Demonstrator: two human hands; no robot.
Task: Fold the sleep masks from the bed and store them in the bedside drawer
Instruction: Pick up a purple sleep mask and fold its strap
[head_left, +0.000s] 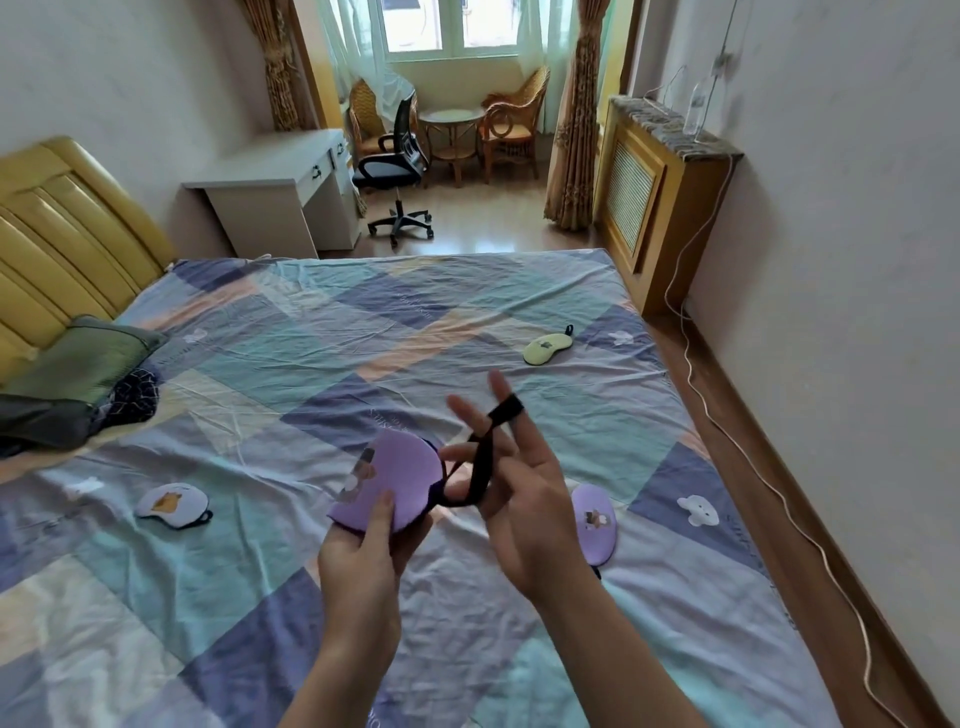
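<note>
A purple sleep mask (397, 475), folded in half, is pinched in my left hand (363, 545) above the bed. Its black elastic strap (480, 467) is stretched over the spread fingers of my right hand (519, 493). Three more masks lie flat on the patchwork bedspread (311, 364): a second purple mask (595, 522) just right of my right hand, a pale blue-white mask (171, 504) at the left, and a yellow-green mask (545, 345) farther away to the right. No bedside drawer is in view.
A green pillow (83, 358) and dark clothing (57, 415) lie by the yellow headboard (57, 234) at the left. Beyond the bed stand a white desk (280, 187) and an office chair (397, 161). A radiator cabinet (660, 192) and a white cable (779, 493) line the right wall.
</note>
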